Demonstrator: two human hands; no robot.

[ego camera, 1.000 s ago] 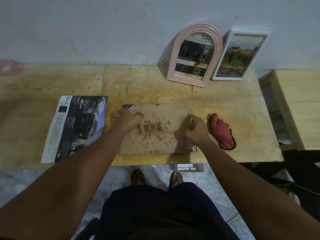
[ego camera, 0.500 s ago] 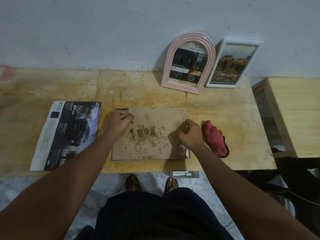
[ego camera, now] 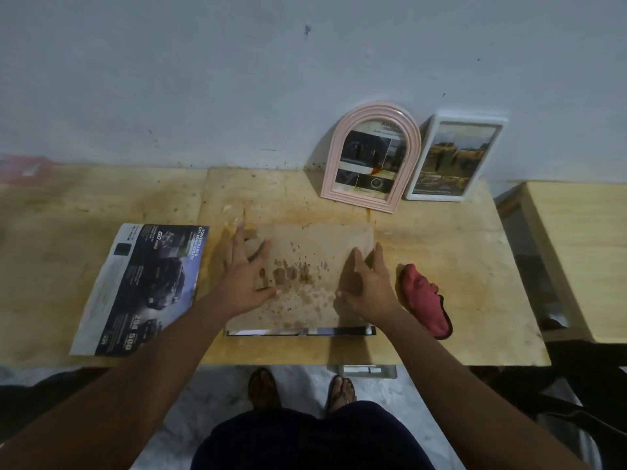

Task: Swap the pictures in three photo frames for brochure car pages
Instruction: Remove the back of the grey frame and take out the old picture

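Note:
A photo frame lies face down on the table in front of me, its stained brown backing board (ego camera: 305, 266) uppermost and a dark frame edge (ego camera: 302, 331) showing along the near side. My left hand (ego camera: 246, 276) lies flat on the board's left part with fingers spread. My right hand (ego camera: 368, 283) rests on the board's right part, fingers extended over its right edge. A car brochure page (ego camera: 146, 286) lies to the left. A pink arched frame (ego camera: 371, 156) and a white rectangular frame (ego camera: 453, 157) lean on the wall, each with a printed page inside.
A red cloth (ego camera: 425, 301) lies just right of my right hand. The wooden table (ego camera: 458, 266) ends near my legs. A second wooden table (ego camera: 576, 249) stands at the right, with dark objects on the floor below it. My feet show under the table.
Both hands were curled at the frame's left and right edges; now they lie spread flat on the backing board. The view has tilted slightly, otherwise objects stay put.

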